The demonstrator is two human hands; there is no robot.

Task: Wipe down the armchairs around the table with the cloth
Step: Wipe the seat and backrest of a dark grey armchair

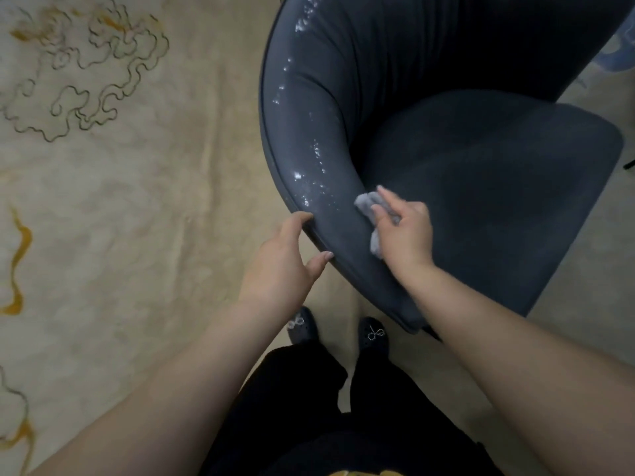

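Note:
A dark grey-blue armchair (464, 159) with a curved back and arm fills the upper right. White flecks dot the top of its curved arm. My right hand (407, 231) presses a small grey cloth (369, 204) against the inner side of the arm, close to the seat. The cloth is bunched under my fingers, and part of it hangs out below my palm. My left hand (285, 266) grips the outer rim of the same arm, thumb on top and fingers around the edge.
A beige carpet (120, 201) with dark cloud outlines and orange streaks covers the floor to the left. My two dark shoes (372, 334) stand right beside the chair's near corner. Something blue shows at the top right corner.

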